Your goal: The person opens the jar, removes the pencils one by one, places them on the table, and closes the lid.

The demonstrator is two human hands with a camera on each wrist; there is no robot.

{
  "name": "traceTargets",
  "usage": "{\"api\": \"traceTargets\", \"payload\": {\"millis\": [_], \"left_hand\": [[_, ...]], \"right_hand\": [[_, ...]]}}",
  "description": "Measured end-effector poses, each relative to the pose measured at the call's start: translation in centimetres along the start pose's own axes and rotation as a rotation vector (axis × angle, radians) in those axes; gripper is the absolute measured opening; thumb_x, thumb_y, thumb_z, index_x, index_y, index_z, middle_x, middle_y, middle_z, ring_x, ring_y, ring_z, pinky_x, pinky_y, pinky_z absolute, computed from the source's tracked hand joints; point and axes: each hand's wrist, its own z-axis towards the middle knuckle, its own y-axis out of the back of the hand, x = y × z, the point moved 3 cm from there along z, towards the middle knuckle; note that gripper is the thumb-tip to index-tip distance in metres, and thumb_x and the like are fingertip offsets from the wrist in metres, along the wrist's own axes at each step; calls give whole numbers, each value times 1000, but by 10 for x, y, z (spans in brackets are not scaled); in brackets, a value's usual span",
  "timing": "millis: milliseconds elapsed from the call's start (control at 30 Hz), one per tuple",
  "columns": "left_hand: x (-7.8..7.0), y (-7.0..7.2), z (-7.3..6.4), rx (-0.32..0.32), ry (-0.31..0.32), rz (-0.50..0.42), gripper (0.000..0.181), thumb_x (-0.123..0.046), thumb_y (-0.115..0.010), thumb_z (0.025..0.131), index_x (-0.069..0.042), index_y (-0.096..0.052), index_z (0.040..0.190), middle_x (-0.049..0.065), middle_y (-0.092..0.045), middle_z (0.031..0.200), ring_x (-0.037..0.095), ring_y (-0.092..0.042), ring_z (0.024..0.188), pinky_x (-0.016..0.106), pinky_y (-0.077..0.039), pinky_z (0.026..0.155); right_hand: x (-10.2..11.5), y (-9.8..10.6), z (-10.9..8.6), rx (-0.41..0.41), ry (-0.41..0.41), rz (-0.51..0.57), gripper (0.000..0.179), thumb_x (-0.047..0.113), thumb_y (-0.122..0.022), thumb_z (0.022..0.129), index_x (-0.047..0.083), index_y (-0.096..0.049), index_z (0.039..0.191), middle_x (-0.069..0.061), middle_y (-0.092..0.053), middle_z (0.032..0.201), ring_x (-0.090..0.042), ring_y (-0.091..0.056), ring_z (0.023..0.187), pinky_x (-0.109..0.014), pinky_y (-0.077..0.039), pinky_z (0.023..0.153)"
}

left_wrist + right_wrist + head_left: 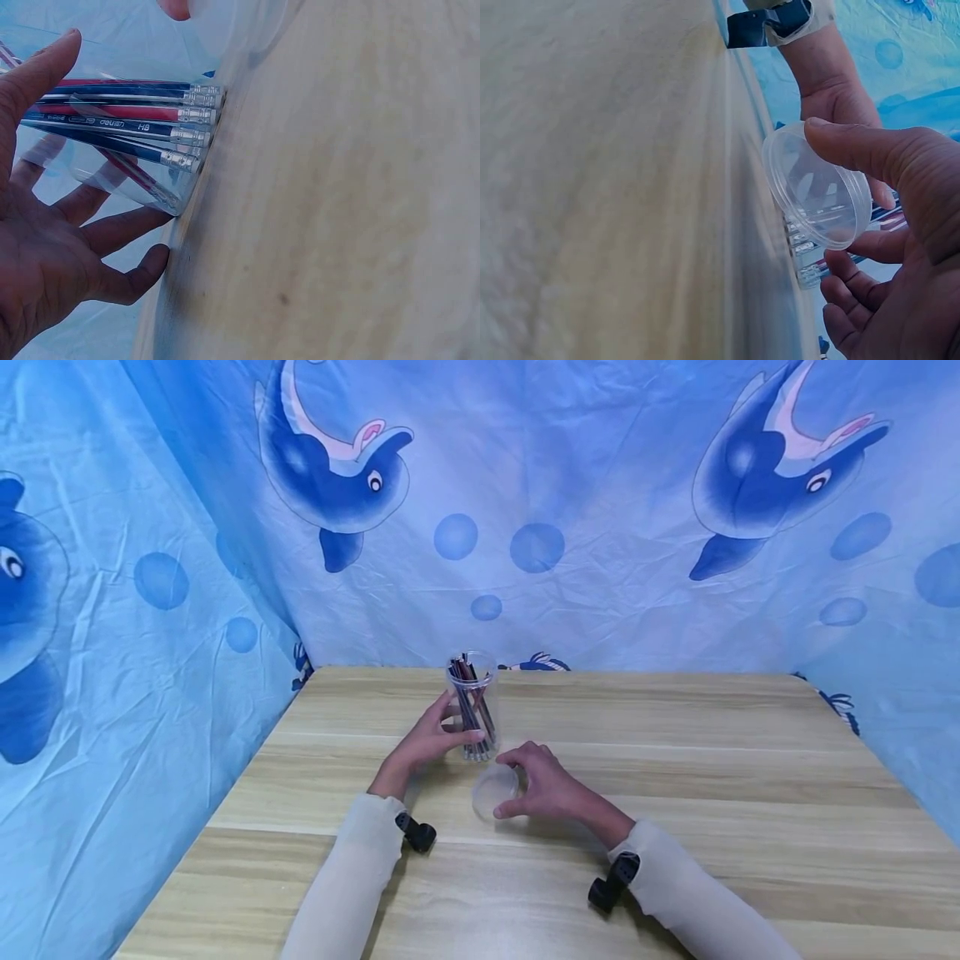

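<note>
A tall clear plastic jar (491, 710) stands upright on the table without a cover. Inside it lean several pencils (154, 132), dark blue and red, with their metal ends at the bottom. My left hand (429, 742) is round the jar's lower part, thumb on the near side and fingers behind. Just in front of the jar, my right hand (546, 787) pinches a round translucent lid (821, 187) by its rim between thumb and index finger. The lid is tilted on edge in the right wrist view; its other fingers are loosely curled.
The wood-grain table (675, 743) reaches back to a blue curtain (585, 602) printed with dolphins and bubbles. More of that curtain hangs along the left and right sides. Each wrist carries a small black camera (615, 881).
</note>
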Motion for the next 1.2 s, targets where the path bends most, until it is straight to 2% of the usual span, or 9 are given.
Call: {"api": "traceTargets", "payload": {"millis": [167,467,867,1100,1200], "left_hand": [[-1,0,1,-11,-1,5,94,-27,-83,84,-35,-25,158,18,-45,148,43,-53,126,60,-37,107],[-2,-1,0,-12,-4,10,94,-26,-82,84,-32,-24,158,19,-45,148,44,-54,124,60,-38,107],[0,-1,-2,-16,20,12,97,-28,-83,83,-33,-22,159,19,-42,151,46,-50,128,63,-34,108],[-1,-1,-3,-18,8,8,98,-26,-83,83,-34,-22,159,19,-43,150,45,-51,127,62,-35,108],[-1,-1,-2,-17,12,13,99,-28,-84,82,-34,-21,159,18,-43,150,44,-52,126,62,-36,107]], "right_hand": [[-1,-3,1,13,-46,-38,75,27,-94,66,-1,-62,128,-6,-58,109,-21,-50,101,-39,-46,87],[-5,-8,2,37,-49,-102,73,30,-94,67,-1,-62,125,-4,-58,103,-19,-47,96,-35,-43,82],[-3,-14,-2,34,-97,-57,81,37,-95,63,2,-59,127,-3,-56,104,-19,-47,96,-38,-45,82],[-2,-13,-2,27,-115,-69,82,40,-94,64,3,-59,128,-3,-56,104,-19,-47,95,-37,-45,80],[-1,-10,-1,-3,-103,-82,81,42,-92,67,2,-58,129,-5,-58,105,-19,-50,94,-37,-46,80]]}}
